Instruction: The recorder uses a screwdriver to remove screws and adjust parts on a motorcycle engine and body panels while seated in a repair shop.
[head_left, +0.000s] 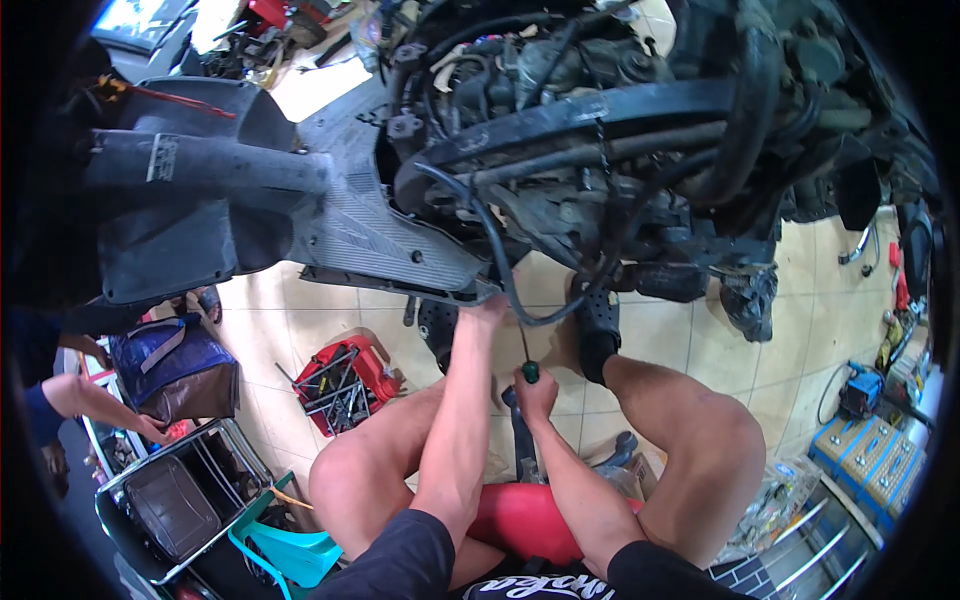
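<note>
My right hand (536,398) grips the green-handled screwdriver (532,373), whose long thin shaft points up toward the underside of the disassembled scooter (630,140). My left hand (484,310) reaches the lower edge of the grey ribbed floorboard (390,240); its fingers are mostly hidden there. A black hose (535,318) loops down beside both hands, just above the screwdriver handle. I sit with knees spread on a red seat (515,515).
A red tray of tools (340,388) lies on the floor at left. Another person's arm (90,400) is beside a blue bag (160,370), black chair (175,500) and teal stool (285,545). A blue-strapped case (865,465) and small blue machine (865,390) are at right.
</note>
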